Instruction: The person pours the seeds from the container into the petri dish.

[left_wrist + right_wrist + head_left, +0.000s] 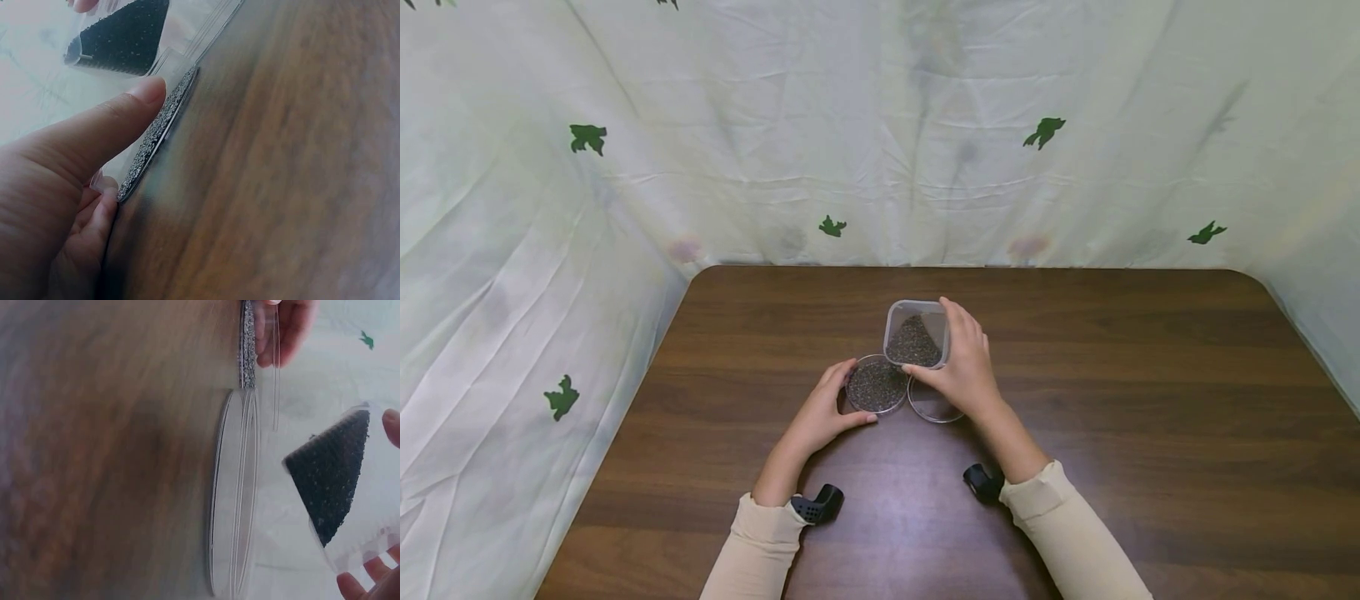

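Cream sleeves (748, 550) lie nearest me, and I judge the pouring part done: one petri dish (886, 412), held by the half-curved left hand (818, 418), brims with dark granules (876, 385), more lie in the tilted tub (936, 323) the right hand (964, 371) grips beside it, and the neighbouring dish (932, 407) looks bare.

The desk (1112, 375) is brown with darker stripes. The grains (877, 387) are dark grey with pale specks. The round dishes (232, 494) and the box (934, 318) are see-through. The sleeves (760, 542) are cream. The white cloth (865, 125) has green shapes (1043, 132) and faint pink smudges (685, 250).
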`<state>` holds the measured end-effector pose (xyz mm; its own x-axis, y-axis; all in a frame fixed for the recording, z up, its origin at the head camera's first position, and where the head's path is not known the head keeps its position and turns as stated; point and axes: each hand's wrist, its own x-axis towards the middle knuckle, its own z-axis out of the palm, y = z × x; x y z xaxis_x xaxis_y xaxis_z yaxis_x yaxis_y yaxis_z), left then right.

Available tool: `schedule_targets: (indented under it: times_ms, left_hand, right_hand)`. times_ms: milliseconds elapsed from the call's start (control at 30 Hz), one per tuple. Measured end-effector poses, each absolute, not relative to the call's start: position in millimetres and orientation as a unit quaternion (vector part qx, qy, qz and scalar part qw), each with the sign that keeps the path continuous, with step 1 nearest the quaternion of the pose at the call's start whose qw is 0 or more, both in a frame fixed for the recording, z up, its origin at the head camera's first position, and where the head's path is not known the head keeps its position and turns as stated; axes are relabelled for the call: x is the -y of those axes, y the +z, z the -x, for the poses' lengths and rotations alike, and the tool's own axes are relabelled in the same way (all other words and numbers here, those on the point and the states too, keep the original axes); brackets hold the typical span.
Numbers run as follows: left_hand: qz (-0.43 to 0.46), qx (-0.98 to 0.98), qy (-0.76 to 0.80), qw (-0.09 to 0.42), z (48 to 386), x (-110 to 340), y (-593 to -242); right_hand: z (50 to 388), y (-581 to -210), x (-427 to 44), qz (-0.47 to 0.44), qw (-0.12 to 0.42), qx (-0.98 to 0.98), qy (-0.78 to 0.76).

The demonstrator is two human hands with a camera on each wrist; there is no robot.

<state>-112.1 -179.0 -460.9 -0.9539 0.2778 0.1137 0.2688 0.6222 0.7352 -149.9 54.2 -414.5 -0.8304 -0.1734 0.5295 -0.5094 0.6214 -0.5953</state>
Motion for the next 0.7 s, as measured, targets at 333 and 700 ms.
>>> schedule_targets:
  times_ms: [333,700]
  left_hand:
    - [-0.155,-0.899,0.409,0.001,112.7,179.2,-461.1]
    - [-0.157,-0.899,0.408,-0.005,112.2,179.3,-460.8]
  right_hand:
    - [148.4,-414.7,-62.5,-0.154,0.189,0.859,0.45]
    - [147.1,-415.7,-74.3,-0.123,0.178,0.834,0.507]
